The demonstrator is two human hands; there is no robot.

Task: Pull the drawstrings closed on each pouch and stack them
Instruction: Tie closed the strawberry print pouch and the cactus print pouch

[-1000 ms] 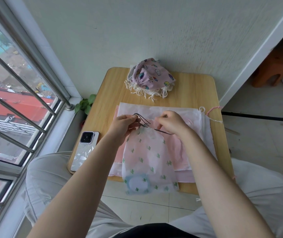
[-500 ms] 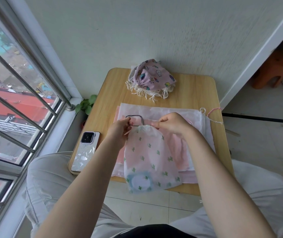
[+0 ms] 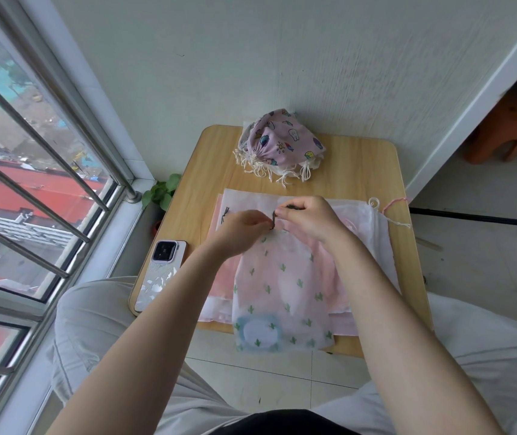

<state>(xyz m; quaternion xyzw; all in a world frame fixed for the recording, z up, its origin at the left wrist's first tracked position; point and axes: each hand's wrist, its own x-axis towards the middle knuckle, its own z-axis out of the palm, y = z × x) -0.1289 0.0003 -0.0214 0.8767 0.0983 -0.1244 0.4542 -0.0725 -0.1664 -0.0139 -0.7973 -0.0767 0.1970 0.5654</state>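
Both hands (image 3: pixel 277 219) pinch our cactus pouch's (image 3: pixel 282 290) dark drawstring (image 3: pixel 272 218); neck below now cinched shut, ready for stacking.

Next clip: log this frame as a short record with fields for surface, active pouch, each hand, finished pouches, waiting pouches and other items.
surface: small wooden table against the wall
active pouch: sheer cactus-print pouch, its bottom hanging over the near table edge
left hand: left hand pinches the dark drawstring at the pouch mouth
right hand: right hand pinches the same drawstring
finished pouches: cinched cartoon-print pouch atop others at the far edge
waiting pouches: flat pink and white pouches beneath the active one
other items: phone at the table's left edge
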